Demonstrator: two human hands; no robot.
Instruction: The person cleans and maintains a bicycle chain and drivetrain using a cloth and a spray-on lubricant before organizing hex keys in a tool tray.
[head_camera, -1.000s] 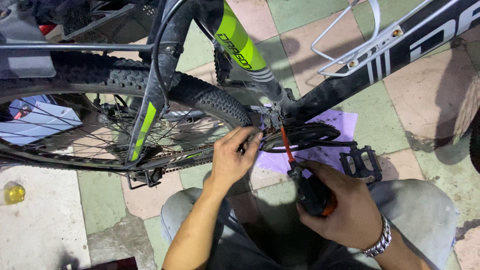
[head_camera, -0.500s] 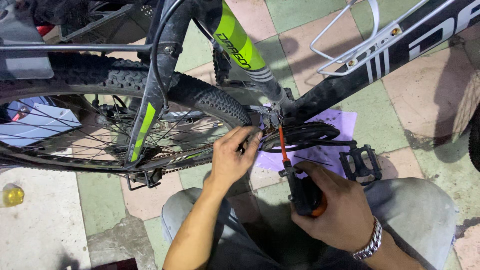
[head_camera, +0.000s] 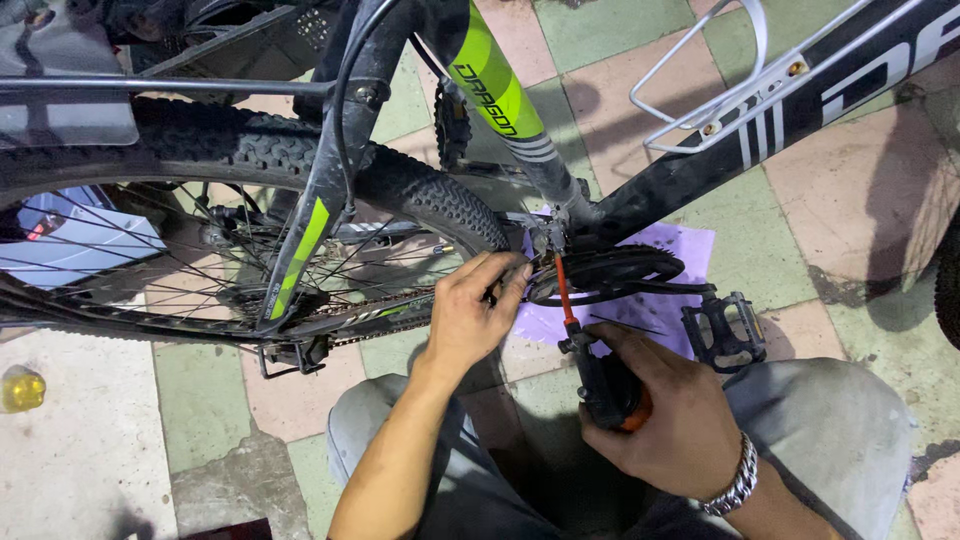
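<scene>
A black and lime-green bicycle frame (head_camera: 690, 165) stands over a tiled floor. My right hand (head_camera: 665, 420) grips the black and orange handle of a screwdriver (head_camera: 600, 375); its red shaft points up to the front derailleur (head_camera: 548, 238) above the chainring (head_camera: 610, 272). My left hand (head_camera: 478, 315) rests beside the chain, fingertips touching the derailleur area next to the screwdriver tip. A black pedal (head_camera: 725, 333) sticks out to the right of the crank.
The knobby rear tyre (head_camera: 300, 160) and spoked wheel fill the left. A purple sheet (head_camera: 665, 300) lies under the crank. A white bottle cage (head_camera: 720, 90) sits on the down tube. A small yellow bottle (head_camera: 20, 388) stands at the left edge. My knees are below.
My right hand with the screwdriver has shifted slightly; the shaft stays at the derailleur. My left hand stays in place by the chain.
</scene>
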